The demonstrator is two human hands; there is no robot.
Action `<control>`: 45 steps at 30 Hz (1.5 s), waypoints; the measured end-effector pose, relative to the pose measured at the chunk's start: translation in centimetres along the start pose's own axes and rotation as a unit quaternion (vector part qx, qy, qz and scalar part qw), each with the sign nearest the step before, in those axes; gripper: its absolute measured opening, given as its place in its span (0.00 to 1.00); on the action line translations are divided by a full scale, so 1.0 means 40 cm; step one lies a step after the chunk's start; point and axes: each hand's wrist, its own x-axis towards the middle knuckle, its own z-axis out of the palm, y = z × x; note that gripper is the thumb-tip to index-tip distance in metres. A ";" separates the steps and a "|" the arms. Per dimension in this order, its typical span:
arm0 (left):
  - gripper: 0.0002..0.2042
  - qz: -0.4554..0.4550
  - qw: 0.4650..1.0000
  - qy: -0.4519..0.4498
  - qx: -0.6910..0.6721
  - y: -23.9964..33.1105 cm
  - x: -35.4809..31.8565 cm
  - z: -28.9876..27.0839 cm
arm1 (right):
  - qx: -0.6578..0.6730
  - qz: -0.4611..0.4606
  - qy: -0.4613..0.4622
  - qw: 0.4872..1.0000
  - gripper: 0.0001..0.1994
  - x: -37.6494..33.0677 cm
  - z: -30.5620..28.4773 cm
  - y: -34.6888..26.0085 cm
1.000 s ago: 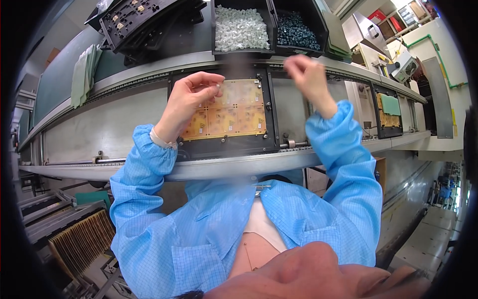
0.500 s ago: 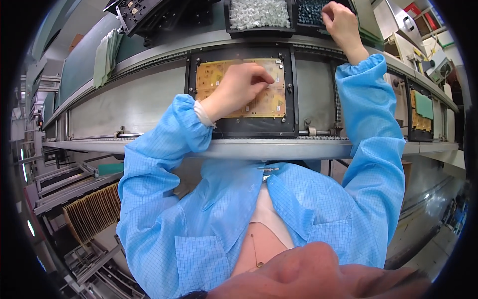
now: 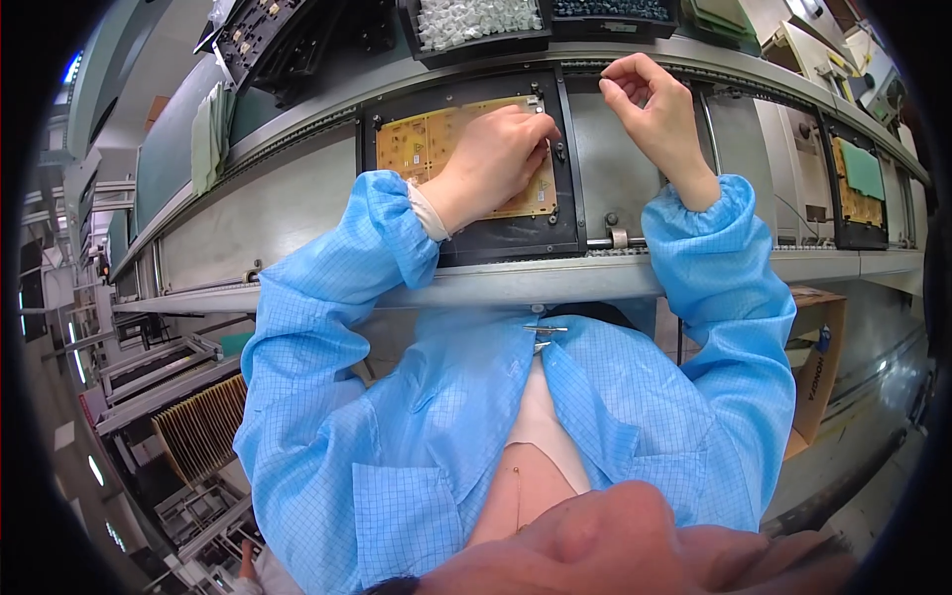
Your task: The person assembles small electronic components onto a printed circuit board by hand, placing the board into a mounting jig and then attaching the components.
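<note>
Our left hand (image 3: 496, 149) lies flat-ish on the yellow rectangular circuit board (image 3: 421, 149), fingers curled down at the board's right edge; whether the grip pinches anything there we cannot tell. The board sits in a black rectangular carrier frame (image 3: 506, 238) on the grey conveyor line (image 3: 297, 213), and our hand covers its right half. The frame's rim leaves narrow black margins round the board, widest at the bottom.

Our right hand (image 3: 659, 114) is raised just right of the frame, over a bare grey panel (image 3: 610, 149), thumb and forefinger pinched nearly closed; something tiny may be between them, too small to tell. The two hands are near, not touching.

Count: two bins above the frame, one black bin of white small parts (image 3: 476, 20) and one black bin of dark blue parts (image 3: 610, 8). A second black carrier with a yellow board under a green card (image 3: 861, 183) rides far right, well apart. One cardboard box (image 3: 818, 362) stands below the line at right. Open room lies on the grey panel left of the frame.
</note>
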 end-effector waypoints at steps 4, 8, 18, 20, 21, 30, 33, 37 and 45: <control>0.04 -0.008 1.000 -0.006 0.003 0.003 0.000 -0.016 | 0.004 0.004 -0.021 1.000 0.07 0.002 0.012 0.004; 0.04 -0.027 0.999 -0.028 0.019 0.017 0.000 -0.027 | 0.007 0.005 -0.030 1.000 0.07 -0.002 0.017 0.006; 0.06 -0.012 0.999 -0.026 0.038 0.008 0.022 -0.016 | -0.001 0.007 -0.040 0.999 0.08 0.008 0.020 0.022; 0.06 -0.015 0.999 -0.028 0.037 0.012 0.029 -0.017 | -0.004 0.009 -0.043 0.999 0.08 0.009 0.016 0.022; 0.06 -0.018 0.999 -0.030 0.037 0.013 0.030 -0.017 | -0.005 0.006 -0.043 0.999 0.08 0.009 0.015 0.022; 0.05 0.000 0.998 -0.047 0.051 0.009 0.035 -0.020 | -0.021 -0.024 -0.033 0.999 0.08 0.013 0.020 0.021; 0.06 -0.036 0.996 -0.068 0.037 0.014 0.047 -0.028 | -0.027 -0.036 -0.032 0.998 0.08 0.022 0.017 0.021; 0.05 0.010 0.998 -0.022 0.059 0.010 0.039 -0.016 | -0.024 -0.042 -0.032 0.998 0.08 0.033 0.023 0.018; 0.04 -0.038 0.998 0.049 -0.023 -0.019 -0.008 -0.057 | 0.028 0.002 -0.056 0.998 0.06 -0.009 0.016 -0.018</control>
